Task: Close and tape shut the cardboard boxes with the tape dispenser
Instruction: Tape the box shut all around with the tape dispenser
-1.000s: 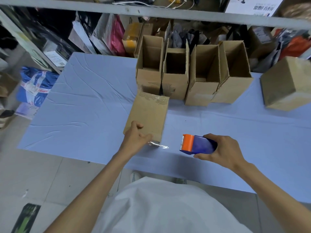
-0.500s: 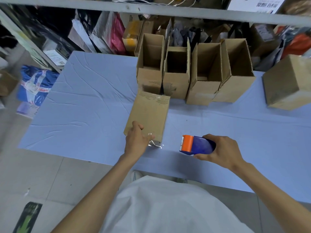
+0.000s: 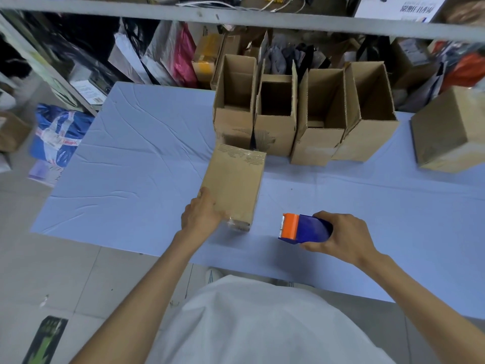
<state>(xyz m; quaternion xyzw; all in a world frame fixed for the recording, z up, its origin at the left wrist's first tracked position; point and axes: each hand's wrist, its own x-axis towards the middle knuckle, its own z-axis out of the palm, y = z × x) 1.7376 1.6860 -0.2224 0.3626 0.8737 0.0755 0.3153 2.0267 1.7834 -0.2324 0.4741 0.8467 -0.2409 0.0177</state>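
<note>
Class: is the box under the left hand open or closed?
Closed. The box lies on its side, no flaps raised, tape over its near end.

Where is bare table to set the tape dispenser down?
Widest: left half of the table, beside the lying box. Also the stretch between the tape dispenser and the closed box. Crowded behind: four open boxes stand packed together.
</note>
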